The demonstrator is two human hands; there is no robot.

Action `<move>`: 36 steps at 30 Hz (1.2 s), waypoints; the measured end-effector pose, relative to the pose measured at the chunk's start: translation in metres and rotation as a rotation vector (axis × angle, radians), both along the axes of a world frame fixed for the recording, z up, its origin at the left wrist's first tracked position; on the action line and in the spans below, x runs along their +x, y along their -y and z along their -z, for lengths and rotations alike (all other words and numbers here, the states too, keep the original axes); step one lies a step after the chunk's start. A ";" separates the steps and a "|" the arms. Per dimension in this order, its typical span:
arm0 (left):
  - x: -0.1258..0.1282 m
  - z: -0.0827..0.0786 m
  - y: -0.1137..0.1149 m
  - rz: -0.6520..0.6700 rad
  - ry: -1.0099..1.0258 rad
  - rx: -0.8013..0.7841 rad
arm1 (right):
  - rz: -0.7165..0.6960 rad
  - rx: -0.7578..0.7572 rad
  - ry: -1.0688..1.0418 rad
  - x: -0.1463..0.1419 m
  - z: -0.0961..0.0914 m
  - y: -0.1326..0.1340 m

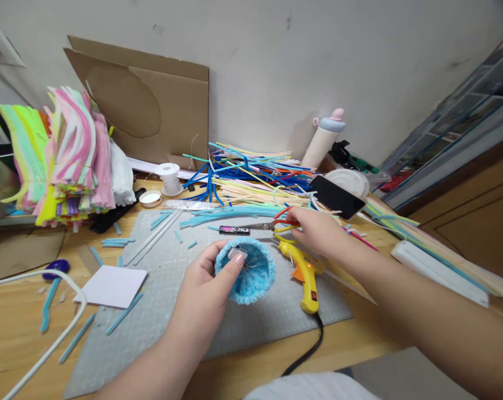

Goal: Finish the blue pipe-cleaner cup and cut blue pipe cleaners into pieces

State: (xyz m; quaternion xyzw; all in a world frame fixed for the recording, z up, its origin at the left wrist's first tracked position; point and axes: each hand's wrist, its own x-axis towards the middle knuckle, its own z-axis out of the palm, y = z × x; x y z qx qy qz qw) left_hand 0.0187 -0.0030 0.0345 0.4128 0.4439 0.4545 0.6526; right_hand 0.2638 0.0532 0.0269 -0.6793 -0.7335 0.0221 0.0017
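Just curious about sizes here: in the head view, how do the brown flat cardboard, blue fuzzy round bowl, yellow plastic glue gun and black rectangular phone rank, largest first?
1. Brown cardboard
2. Blue bowl, held nearer the camera
3. Yellow glue gun and black phone: too alike to rank

The single head-worn camera faces forward and down from the near side of the wooden table [359, 339]. At close range, its wide view centres on the left hand [212, 272] and right hand [309, 228], extending to the far wall [251, 66].
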 end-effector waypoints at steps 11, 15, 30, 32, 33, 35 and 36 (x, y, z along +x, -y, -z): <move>0.000 0.000 0.001 -0.033 0.076 -0.052 | 0.031 -0.080 -1.395 -0.017 -0.019 0.034; 0.001 0.002 0.002 -0.036 0.073 -0.028 | 0.049 -0.229 -1.464 -0.031 -0.031 0.070; 0.001 -0.003 0.004 -0.158 -0.144 0.137 | -0.080 -0.048 -0.356 -0.041 -0.034 0.106; 0.002 -0.003 0.004 -0.181 -0.139 0.135 | -0.083 -0.053 -0.325 -0.042 -0.035 0.107; 0.002 -0.003 0.004 -0.183 -0.140 0.136 | -0.084 -0.057 -0.315 -0.043 -0.036 0.107; 0.002 -0.002 0.004 -0.175 -0.144 0.141 | -0.092 -0.065 -0.299 -0.044 -0.037 0.107; 0.002 -0.002 0.004 -0.170 -0.146 0.141 | -0.095 -0.065 -0.292 -0.044 -0.037 0.107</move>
